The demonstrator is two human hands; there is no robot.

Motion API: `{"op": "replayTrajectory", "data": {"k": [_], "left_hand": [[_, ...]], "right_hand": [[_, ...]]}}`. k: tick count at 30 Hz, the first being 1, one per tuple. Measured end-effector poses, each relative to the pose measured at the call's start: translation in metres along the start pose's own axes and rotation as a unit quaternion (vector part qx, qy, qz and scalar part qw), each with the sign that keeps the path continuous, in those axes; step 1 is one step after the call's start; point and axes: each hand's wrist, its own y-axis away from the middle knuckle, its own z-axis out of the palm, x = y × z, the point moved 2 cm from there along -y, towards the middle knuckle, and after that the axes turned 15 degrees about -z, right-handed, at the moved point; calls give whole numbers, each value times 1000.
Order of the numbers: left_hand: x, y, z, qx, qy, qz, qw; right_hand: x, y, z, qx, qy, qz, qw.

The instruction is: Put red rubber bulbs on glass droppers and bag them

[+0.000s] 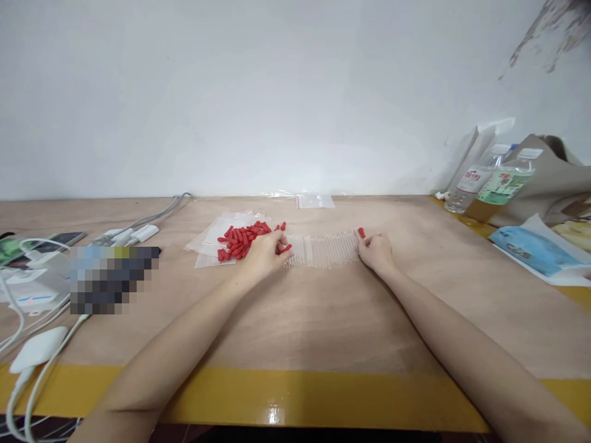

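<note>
Fingers of my left hand are closed around a red rubber dropper bulb, beside a heap of similar red bulbs. The heap rests on clear plastic zip bags. A row of thin clear dropper tubes lies side by side between my two hands. My right hand pinches at the right end of that row, where a red-topped dropper shows at the fingertips. How far the bulb sits on its tube is too small to tell. Another red bulb stands just above my left fingers.
Cables, white chargers and a blurred-out dark object take up the left side. Two bottles, a grey bag and a blue packet are at the right. A small plastic bag lies by the wall.
</note>
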Motion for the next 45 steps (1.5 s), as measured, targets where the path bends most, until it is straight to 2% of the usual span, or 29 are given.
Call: {"op": "replayTrajectory", "data": {"k": [3, 6, 8, 12, 16, 23, 29, 33, 45], "left_hand": [[3, 8, 22, 48, 46, 55, 996], [2, 14, 38, 73, 61, 110, 989], [0, 17, 45, 71, 65, 129, 987], [-3, 18, 51, 61, 71, 123, 988], [-5, 17, 51, 58, 81, 107, 989], [-5, 17, 52, 59, 84, 117, 988], [-4, 19, 51, 63, 93, 154, 982], [-3, 20, 52, 58, 98, 190, 975], [-3, 20, 54, 44, 105, 230, 967]], "right_hand": [[-5, 1, -7, 41, -4, 0, 999], [-19, 8, -14, 73, -55, -44, 995], [-33, 16, -16, 55, -109, -109, 987], [-62, 36, -15, -2, -163, -272, 948], [-76, 46, -16, -38, -148, -340, 928], [-77, 51, -16, -44, -144, -375, 915], [-81, 51, -17, 1, -155, -383, 911], [-78, 49, -12, 10, -143, -397, 906], [-79, 51, -11, 44, -39, -514, 856]]}}
